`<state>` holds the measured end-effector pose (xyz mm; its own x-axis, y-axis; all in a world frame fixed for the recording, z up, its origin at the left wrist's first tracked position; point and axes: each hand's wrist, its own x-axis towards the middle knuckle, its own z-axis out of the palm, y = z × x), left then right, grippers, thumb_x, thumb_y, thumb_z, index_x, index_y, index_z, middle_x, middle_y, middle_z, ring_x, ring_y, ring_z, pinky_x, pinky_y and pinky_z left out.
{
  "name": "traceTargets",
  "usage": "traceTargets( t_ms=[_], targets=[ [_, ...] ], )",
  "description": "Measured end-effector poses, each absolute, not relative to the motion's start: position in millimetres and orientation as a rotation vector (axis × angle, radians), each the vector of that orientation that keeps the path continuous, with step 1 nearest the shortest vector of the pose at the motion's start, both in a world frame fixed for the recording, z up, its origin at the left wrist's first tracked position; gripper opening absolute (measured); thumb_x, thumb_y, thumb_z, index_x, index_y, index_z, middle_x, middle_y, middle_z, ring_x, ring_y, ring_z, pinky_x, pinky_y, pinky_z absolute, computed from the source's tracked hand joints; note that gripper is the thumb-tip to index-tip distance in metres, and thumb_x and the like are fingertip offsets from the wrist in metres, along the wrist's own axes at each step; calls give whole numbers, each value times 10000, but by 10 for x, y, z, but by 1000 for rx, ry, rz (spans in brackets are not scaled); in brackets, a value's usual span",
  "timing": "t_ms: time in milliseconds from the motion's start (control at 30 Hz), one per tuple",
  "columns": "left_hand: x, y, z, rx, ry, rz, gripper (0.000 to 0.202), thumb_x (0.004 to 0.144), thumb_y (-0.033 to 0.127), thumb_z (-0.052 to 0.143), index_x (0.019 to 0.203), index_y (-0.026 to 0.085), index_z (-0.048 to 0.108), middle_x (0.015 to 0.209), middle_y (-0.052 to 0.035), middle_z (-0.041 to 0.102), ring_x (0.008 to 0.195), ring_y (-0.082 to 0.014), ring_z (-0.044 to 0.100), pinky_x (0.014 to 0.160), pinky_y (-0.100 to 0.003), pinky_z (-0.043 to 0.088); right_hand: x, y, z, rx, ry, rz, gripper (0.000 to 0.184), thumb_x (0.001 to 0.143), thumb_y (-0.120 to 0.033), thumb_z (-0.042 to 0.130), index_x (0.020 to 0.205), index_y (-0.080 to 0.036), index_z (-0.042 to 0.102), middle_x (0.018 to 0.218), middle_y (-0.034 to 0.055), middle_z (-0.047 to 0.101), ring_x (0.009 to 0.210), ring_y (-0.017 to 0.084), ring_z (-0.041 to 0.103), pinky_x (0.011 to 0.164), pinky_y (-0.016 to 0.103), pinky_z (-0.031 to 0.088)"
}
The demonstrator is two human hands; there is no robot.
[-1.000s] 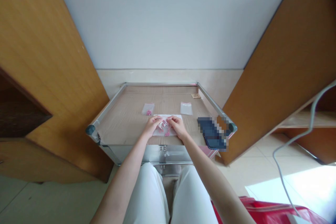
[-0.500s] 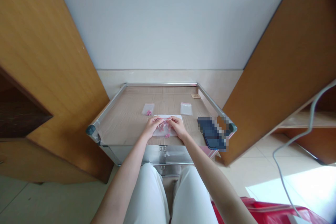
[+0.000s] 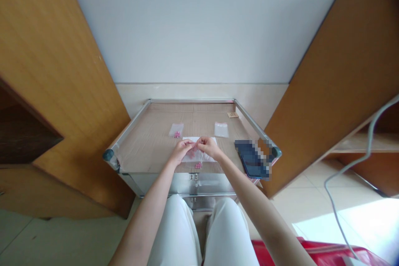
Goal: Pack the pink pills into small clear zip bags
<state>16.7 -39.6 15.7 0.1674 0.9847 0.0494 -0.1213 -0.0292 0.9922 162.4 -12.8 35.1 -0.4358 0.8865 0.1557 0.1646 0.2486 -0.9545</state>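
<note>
The left hand [image 3: 181, 151] and right hand [image 3: 209, 146] are pinching a clear bag [image 3: 193, 151] together! Pink beads [image 3: 198, 165] are showing just below them on the worktop [image 3: 149, 149].

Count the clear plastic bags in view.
3: a bag of pink beads beyond the left hand, an empty-looking bag to its right, and a bag pinched between that hand and the right hand, partly hidden.

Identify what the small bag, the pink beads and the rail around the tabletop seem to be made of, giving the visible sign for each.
The small bag looks like clear, glossy plastic film: the surface beneath shows through. The pink beads look smooth and shiny, perhaps plastic or glass; they are too small to tell. The rail looks like satin metal, probably aluminium, from its pale sheen.
</note>
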Motion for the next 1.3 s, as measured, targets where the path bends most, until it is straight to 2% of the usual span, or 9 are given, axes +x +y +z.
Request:
traceTargets(
  t_ms=[733,900,1300],
  targets=[
    [130,-416,168,1249,932,1169,198,658,326,594,681,134,549,572,11,563,479,-80,501,443,-183,369,1684,-126,357,-974,-1870,1225,151,656,-260,500,625,-128,567,465,-30,488,413,56,357,403,181,256],
    [132,-417,165,1219,945,1177,201,644,323,609,672,137,539,570,16,580,453,-70,490,442,-179,359,1764,-118,392,-989,-1903,1233,155,646,-264,511,584,-129,554,429,-47,437,406,54,351,408,184,253],
    [147,-450,226,1206,977,1162,227,630,347,616,676,137,541,586,6,594,480,-86,527,438,-185,379,1891,-78,292,-999,-1724,1366,140,596,-271,557,574,-132,546,446,-42,461,406,59,378,416,191,265]
  ],
)
